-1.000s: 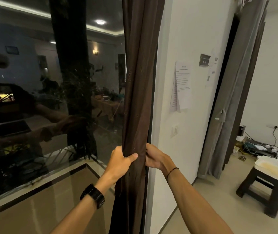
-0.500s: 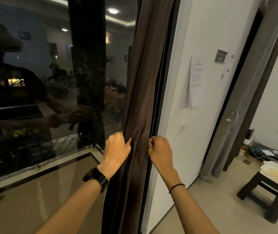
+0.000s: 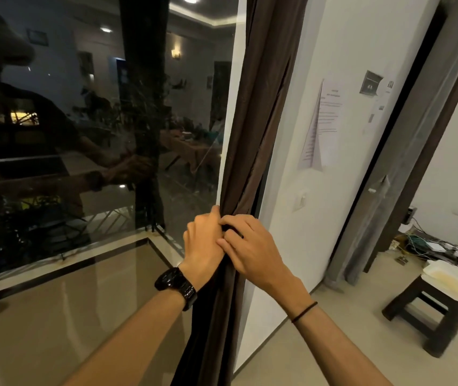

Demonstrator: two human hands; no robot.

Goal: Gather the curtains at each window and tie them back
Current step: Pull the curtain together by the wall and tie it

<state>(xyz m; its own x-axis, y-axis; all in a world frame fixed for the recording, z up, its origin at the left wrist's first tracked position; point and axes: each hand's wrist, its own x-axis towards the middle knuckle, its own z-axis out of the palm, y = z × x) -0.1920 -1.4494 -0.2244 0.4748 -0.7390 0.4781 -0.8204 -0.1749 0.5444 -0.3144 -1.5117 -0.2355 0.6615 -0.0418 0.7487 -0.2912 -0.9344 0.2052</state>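
The window (image 3: 97,135) fills the left of the view; at its right edge hangs the brown curtain (image 3: 253,135), now squeezed into a tighter rope than half a second ago. The left hand (image 3: 202,240) and right hand (image 3: 253,252), then apart on either flank of the cloth, now meet at its front; the left's fingers (image 3: 214,218) curl round the bundle; the right's bend over it, pinching a dark fold and touching the left's knuckles; whether that fold is a tie-band I cannot tell. I judge the gathering here about done and the tying at hand. Counted: one window; two curtains, the brown one and a grey curtain (image 3: 406,162) further right; one stool (image 3: 428,310); two hands; one watch (image 3: 176,284); one wristband (image 3: 304,312).
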